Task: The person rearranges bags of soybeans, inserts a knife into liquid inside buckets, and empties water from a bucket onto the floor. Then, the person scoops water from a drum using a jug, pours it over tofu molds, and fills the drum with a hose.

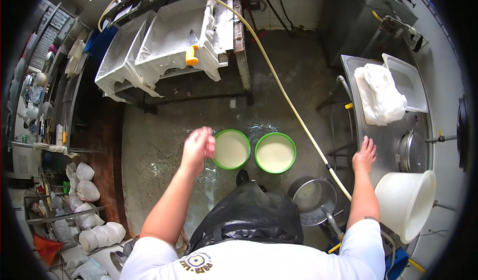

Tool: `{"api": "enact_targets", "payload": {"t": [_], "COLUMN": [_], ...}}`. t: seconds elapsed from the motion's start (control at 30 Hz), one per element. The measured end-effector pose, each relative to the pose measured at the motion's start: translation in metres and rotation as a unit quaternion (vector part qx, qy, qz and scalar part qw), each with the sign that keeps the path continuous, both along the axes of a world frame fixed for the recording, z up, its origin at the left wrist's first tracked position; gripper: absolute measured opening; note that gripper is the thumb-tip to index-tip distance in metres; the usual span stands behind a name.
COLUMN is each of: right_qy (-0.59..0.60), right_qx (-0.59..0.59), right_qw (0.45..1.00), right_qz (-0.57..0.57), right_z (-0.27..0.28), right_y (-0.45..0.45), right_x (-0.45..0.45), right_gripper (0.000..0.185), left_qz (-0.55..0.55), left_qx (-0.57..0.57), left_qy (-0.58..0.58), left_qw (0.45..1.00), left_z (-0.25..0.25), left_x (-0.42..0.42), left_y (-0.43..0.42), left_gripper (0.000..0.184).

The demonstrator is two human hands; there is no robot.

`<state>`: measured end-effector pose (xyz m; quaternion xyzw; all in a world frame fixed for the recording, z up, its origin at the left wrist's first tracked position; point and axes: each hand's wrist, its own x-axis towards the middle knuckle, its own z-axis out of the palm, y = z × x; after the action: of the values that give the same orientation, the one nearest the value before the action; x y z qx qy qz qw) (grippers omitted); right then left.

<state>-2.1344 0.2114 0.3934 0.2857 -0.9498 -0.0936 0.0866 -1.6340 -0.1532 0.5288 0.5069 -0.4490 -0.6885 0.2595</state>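
Note:
My left hand (198, 148) is raised over the floor, just left of a green-rimmed round tub (231, 149) as seen from above. Its fingers are loosely bent and slightly blurred, with nothing visible in them. A second green-rimmed tub (275, 153) stands beside the first; both hold a pale, creamy liquid. On the right, my right hand (365, 154) rests on the edge of a steel table (376, 143), fingers spread and holding nothing. Farther along that table lies a bunched white plastic bag or sheet (381, 94), partly over a white tray (409, 83).
A yellow hose (279, 83) runs diagonally across the view. A steel pot (312, 200) and a large white bucket (406, 205) are at my right. Cloth-lined bins (174, 31) hold an orange-handled tool (192, 55). White bundles (102, 236) and shelves line the left. The floor looks wet.

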Motion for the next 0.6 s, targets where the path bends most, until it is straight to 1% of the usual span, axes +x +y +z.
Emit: {"api": "enact_targets", "payload": {"t": [0.1,0.17,0.2,0.23,0.27,0.3,0.33,0.37,0.4,0.43,0.47,0.5,0.53,0.57,0.6], "right_qy": [-0.025,-0.094,-0.155,-0.180,-0.168,-0.159,-0.109,-0.059,-0.111,-0.110,-0.303,-0.367,-0.407,-0.461,-0.524], "right_qx": [-0.019,0.033,0.034,0.012,-0.075,-0.158,-0.246,-0.334,-0.391,-0.458,-0.533,-0.554,-0.564,-0.577,-0.565], "right_qw": [0.999,0.993,0.984,0.980,0.981,0.974,0.963,0.940,0.914,0.881,0.790,0.747,0.719,0.674,0.637], "right_qz": [-0.016,-0.055,-0.079,-0.088,-0.061,-0.033,-0.008,0.017,-0.002,0.052,-0.009,-0.009,-0.001,-0.001,-0.022], "right_z": [-0.003,0.024,0.032,0.044,0.036,0.016,0.011,0.024,0.035,0.040,0.049,0.073,0.084,0.091,0.109], "right_y": [0.000,-0.010,-0.016,-0.022,-0.022,-0.017,-0.019,-0.030,-0.036,-0.041,-0.050,-0.063,-0.077,-0.092,-0.109], "right_x": [-0.004,0.005,0.004,0.007,-0.007,-0.017,-0.009,0.008,0.028,0.051,0.079,0.121,0.157,0.194,0.239], "right_gripper": [0.088,0.101,0.101,0.091,0.082,0.074,0.062,0.051,0.039,0.031,0.026,0.023,0.021,0.019,0.017], "left_qz": [-0.013,-0.007,0.006,0.022,0.042,0.062,0.060,0.058,0.042,0.057,0.078,0.098,0.106,0.124,0.142], "left_qx": [0.084,0.076,0.066,0.052,0.032,0.015,-0.075,-0.167,-0.230,-0.271,-0.239,-0.206,-0.203,-0.141,-0.079], "left_qy": [-0.134,-0.207,-0.218,-0.224,-0.228,-0.235,-0.276,-0.314,-0.391,-0.409,-0.390,-0.371,-0.365,-0.315,-0.262], "left_qw": [0.987,0.975,0.974,0.973,0.972,0.970,0.956,0.933,0.890,0.869,0.886,0.900,0.902,0.930,0.951], "left_z": [-0.013,-0.007,-0.002,0.002,0.006,0.011,0.010,0.007,0.004,0.010,0.014,0.017,0.021,0.025,0.031], "left_x": [0.084,0.139,0.168,0.193,0.216,0.242,0.264,0.283,0.304,0.312,0.317,0.323,0.324,0.322,0.321], "left_y": [0.090,0.134,0.151,0.162,0.170,0.180,0.190,0.194,0.197,0.202,0.204,0.208,0.209,0.210,0.213], "left_gripper": [0.031,0.030,0.029,0.029,0.028,0.027,0.027,0.027,0.030,0.030,0.030,0.030,0.030,0.030,0.031]}}
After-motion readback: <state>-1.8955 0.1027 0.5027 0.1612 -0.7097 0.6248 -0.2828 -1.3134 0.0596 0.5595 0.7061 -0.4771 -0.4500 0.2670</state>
